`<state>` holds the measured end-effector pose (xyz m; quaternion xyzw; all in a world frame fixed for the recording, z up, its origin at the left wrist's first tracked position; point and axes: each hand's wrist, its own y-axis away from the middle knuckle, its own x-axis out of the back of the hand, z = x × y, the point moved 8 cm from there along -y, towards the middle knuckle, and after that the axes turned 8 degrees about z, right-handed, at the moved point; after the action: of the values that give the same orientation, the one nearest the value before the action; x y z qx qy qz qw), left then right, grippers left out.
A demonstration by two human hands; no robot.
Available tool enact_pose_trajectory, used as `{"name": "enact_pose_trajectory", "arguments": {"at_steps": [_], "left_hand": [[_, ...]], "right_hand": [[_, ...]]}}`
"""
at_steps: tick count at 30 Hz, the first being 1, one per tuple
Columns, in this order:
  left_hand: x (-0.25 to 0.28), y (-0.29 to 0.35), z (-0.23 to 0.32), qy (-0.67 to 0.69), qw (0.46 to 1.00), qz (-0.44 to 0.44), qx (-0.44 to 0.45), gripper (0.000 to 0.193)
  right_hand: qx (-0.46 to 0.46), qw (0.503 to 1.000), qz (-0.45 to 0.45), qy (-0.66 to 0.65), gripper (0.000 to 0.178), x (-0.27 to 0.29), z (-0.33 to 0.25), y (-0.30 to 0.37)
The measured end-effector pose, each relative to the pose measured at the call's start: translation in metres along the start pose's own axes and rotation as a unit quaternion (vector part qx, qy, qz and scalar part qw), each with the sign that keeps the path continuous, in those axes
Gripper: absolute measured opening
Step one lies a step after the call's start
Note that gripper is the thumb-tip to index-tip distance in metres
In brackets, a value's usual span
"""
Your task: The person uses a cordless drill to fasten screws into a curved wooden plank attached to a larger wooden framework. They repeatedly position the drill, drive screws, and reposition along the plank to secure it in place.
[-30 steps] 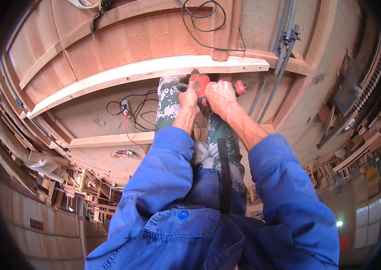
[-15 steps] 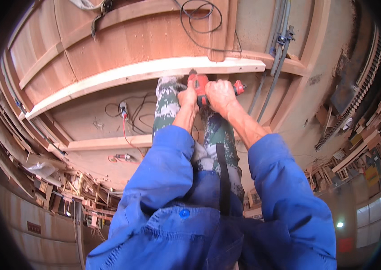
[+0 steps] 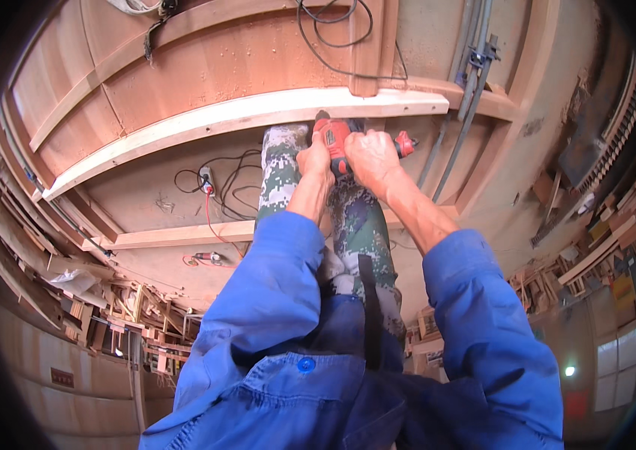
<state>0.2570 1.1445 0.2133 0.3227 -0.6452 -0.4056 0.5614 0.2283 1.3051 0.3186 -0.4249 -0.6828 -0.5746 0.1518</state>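
Note:
Both of my hands are closed around a red power drill (image 3: 339, 136). My left hand (image 3: 314, 160) grips its near left side, fingers wrapped. My right hand (image 3: 372, 155) clasps it on the right, and a red end (image 3: 405, 143) sticks out past my knuckles. The drill's dark nose points away from me at the near face of a long pale wooden beam (image 3: 243, 112). Whether a bit has entered the wood cannot be made out. Several small dark holes run along that face. My legs in camouflage trousers are beneath the drill.
A dark cable (image 3: 335, 37) loops over the panel beyond the beam. Metal bar clamps (image 3: 475, 71) cross the frame on the right. Below lie a power strip (image 3: 206, 181) with cords and another red tool (image 3: 207, 259). Timber offcuts (image 3: 592, 251) are heaped at both sides.
The view has shifted slightly. My hands keep the drill at the beam, with my right forearm a little farther right; the grip looks the same.

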Motion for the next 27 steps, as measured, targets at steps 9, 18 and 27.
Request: {"name": "enact_pose_trajectory", "arguments": {"at_steps": [9,18,27], "left_hand": [[-0.006,0.011,0.014,0.025,0.999,0.027,0.021,0.058],[-0.010,-0.005,0.000,0.029,0.999,-0.006,0.040,0.047],[-0.005,0.014,0.006,0.070,0.996,-0.009,0.054,0.057]], "right_hand": [[0.009,0.998,-0.063,0.001,0.021,0.007,0.005,-0.019],[0.007,0.998,-0.067,-0.003,0.019,0.004,0.003,-0.016],[0.001,0.997,-0.076,0.008,0.017,0.008,-0.003,-0.017]]}}
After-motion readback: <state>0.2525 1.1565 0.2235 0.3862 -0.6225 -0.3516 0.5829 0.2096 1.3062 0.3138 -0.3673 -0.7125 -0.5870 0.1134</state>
